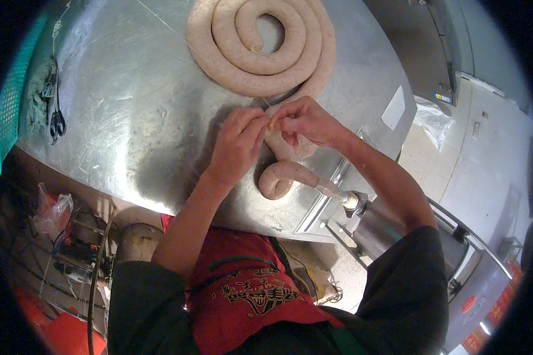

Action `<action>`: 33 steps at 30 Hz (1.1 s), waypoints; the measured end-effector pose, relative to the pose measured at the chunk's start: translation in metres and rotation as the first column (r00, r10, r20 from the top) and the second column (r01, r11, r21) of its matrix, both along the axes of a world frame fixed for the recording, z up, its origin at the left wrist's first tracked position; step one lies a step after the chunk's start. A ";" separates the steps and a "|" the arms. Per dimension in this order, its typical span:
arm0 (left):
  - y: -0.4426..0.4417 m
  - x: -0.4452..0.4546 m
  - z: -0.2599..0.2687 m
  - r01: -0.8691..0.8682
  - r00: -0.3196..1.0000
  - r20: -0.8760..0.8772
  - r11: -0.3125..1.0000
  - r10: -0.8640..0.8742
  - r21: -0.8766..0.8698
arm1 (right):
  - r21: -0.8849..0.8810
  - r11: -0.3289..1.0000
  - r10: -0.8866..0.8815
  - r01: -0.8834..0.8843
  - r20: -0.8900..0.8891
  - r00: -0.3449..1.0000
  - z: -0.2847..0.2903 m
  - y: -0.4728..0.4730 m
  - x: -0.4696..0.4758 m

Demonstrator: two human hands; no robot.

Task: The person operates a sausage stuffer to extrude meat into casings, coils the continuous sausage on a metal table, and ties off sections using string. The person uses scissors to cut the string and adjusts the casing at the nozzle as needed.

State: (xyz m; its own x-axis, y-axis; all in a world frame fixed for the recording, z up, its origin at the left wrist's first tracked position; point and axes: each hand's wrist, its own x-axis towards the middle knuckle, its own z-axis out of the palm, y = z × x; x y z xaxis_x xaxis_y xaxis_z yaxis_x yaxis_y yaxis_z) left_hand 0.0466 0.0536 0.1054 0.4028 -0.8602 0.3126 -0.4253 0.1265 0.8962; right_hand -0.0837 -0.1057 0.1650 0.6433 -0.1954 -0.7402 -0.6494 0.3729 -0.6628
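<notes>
A long stuffed sausage [266, 80] lies coiled in a spiral on the steel table [169, 120]. My left hand [244, 137] and my right hand [304, 120] meet at the near side of the coil, fingertips pinched together on the sausage casing. A thin string [164, 22] runs from the upper left across the coil to my fingers. Below my hands a shorter looped piece of filled casing [277, 179] leads to the nozzle [351, 200] of a metal sausage stuffer [382, 226]. Whether casing and string are both gripped is hard to tell.
Black-handled scissors [57, 125] lie at the table's left side beside a dark cloth [40, 93] and a green plastic basket [11, 106]. A white scraper-like piece [393, 108] rests near the right edge. The stuffer stands at the table's near right corner.
</notes>
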 end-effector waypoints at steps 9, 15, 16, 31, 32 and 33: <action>0.001 0.001 0.010 -0.076 0.971 -0.220 0.994 0.092 0.081 | 0.042 0.998 -0.036 0.036 0.004 0.999 0.000 0.000 0.002; 0.006 0.001 0.014 -0.029 0.954 -0.291 0.989 0.070 0.144 | 0.048 0.998 -0.045 0.045 0.000 0.999 -0.003 0.000 0.002; 0.007 0.001 0.014 -0.010 0.959 -0.279 0.989 0.052 0.149 | 0.038 0.998 -0.042 0.043 -0.014 0.999 -0.003 0.000 0.002; 0.004 0.002 0.007 -0.007 0.992 -0.128 0.997 0.017 0.080 | 0.001 1.000 -0.002 0.002 -0.026 1.000 -0.001 0.001 0.003; 0.003 0.002 0.008 -0.013 0.994 -0.107 0.997 0.021 0.079 | 0.007 1.000 -0.002 0.002 -0.003 1.000 -0.001 0.001 0.003; 0.003 0.002 0.009 -0.014 0.996 -0.084 0.997 0.020 0.078 | 0.008 1.000 -0.008 0.008 0.010 1.000 0.000 0.002 0.004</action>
